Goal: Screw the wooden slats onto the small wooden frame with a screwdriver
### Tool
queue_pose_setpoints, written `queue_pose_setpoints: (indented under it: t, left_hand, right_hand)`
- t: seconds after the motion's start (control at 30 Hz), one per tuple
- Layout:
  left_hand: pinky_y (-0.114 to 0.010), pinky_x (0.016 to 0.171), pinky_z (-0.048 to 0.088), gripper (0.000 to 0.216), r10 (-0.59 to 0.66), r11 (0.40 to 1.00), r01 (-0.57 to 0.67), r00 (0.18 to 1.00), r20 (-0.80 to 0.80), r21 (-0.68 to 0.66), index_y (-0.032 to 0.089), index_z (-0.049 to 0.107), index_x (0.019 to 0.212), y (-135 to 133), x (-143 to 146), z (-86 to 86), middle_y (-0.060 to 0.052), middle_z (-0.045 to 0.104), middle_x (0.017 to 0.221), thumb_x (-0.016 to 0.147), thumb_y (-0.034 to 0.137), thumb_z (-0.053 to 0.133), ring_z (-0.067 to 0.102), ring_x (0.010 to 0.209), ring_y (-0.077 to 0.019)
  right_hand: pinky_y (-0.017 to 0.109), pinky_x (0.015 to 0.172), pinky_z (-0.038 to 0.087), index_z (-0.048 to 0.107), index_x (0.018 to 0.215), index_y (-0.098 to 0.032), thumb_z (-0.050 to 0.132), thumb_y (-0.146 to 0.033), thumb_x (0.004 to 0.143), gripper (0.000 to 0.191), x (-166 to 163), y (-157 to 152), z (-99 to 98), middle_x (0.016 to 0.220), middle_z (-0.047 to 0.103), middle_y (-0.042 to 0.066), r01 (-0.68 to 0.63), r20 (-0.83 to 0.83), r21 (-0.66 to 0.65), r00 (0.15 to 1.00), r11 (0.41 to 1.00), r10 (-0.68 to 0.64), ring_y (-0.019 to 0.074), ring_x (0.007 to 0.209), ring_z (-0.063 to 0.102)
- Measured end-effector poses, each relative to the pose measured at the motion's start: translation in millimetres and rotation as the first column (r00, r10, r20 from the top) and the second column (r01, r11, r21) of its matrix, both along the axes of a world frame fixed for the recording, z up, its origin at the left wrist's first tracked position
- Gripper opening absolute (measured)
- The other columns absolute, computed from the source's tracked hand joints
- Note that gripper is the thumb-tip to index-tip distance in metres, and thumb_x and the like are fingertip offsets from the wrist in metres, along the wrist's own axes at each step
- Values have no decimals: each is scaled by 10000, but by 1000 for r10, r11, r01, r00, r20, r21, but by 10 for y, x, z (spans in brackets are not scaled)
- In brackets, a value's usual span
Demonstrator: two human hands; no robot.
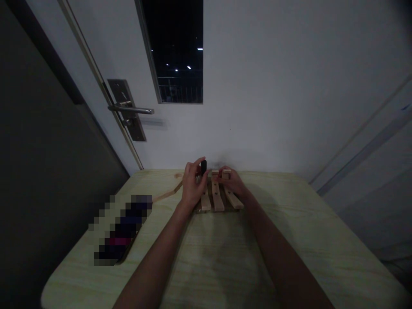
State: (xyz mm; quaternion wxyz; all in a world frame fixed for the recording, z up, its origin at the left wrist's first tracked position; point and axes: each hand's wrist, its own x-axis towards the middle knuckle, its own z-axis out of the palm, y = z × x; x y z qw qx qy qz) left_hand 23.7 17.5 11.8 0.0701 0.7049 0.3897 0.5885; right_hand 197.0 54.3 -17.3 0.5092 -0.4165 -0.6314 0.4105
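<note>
My left hand (pixel 192 186) is closed, with a short black upright piece (pixel 204 165) pinched between thumb and fingers; its lower end is hidden. Under and beside it, three pale wooden strips with dark holes lie side by side: a left strip (pixel 205 202), a middle strip (pixel 217 201) and a right strip (pixel 235 201). They rest on a brown base (pixel 228 209), mostly covered. My right hand (pixel 236 182) closes around the far part of the right strip, its fingertips reaching towards the middle one.
Left of my hands a bent wooden strip (pixel 169 194) lies on the pale wood-grain table (pixel 206 266). A dark, pixelated flat object (pixel 127 231) lies nearer on the left. Behind the table stands a white door (pixel 257 107) with a metal handle (pixel 133 110).
</note>
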Motion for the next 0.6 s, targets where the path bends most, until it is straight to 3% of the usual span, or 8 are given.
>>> queue_pose_setpoints:
  t: [0.23, 0.6]
  left_hand:
    - [-298, 745, 509, 492, 12, 1000, -12, 1000, -3, 13, 260, 391, 1340, 16, 4, -29, -30, 496, 952, 872, 194, 530, 525, 785, -120]
    - [-304, 762, 526, 381, -63, 998, 63, 998, 28, -12, 257, 452, 1253, 21, 1, -45, -52, 528, 1038, 882, 210, 519, 564, 889, -144]
  right_hand:
    - [256, 581, 405, 527, 713, -205, 744, -374, 591, 301, -9, -31, 50, 660, 558, -34, -8, 6, 9, 1000, 1000, 8, 121, 605, 494]
    - [256, 601, 408, 535, 744, -198, 741, -371, 586, 312, 1, -6, 2, 676, 568, -36, -22, -15, -21, 1000, 1000, 21, 117, 620, 504]
